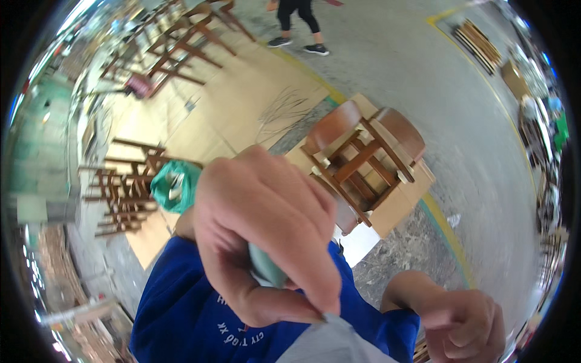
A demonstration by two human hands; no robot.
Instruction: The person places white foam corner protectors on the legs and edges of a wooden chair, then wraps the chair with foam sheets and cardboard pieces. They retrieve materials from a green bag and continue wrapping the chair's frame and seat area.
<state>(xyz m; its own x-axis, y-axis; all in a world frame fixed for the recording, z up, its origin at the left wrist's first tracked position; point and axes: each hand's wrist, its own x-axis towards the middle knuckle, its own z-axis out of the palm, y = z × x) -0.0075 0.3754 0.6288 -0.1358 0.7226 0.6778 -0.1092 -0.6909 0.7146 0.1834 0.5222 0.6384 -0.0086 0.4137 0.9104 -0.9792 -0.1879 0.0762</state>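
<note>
Close to the camera, my left hand is closed in a pinch. Thumb and fingertips grip the tip of a pale grey-white sheet, cloth or paper, which runs down out of view. Inside the curled fingers shows a smooth grey-green thing whose kind I cannot make out. At the lower right, my right hand is closed with fingers curled and slightly blurred; whatever it may hold is hidden. Beyond my left hand, a brown wooden chair with leather-like brown panels lies on cardboard.
A green bag with whitish pieces inside is beside stacked wooden frames at left. Several chair frames stand on cardboard at the far left. A person walks at the back. Flat boards lie far right.
</note>
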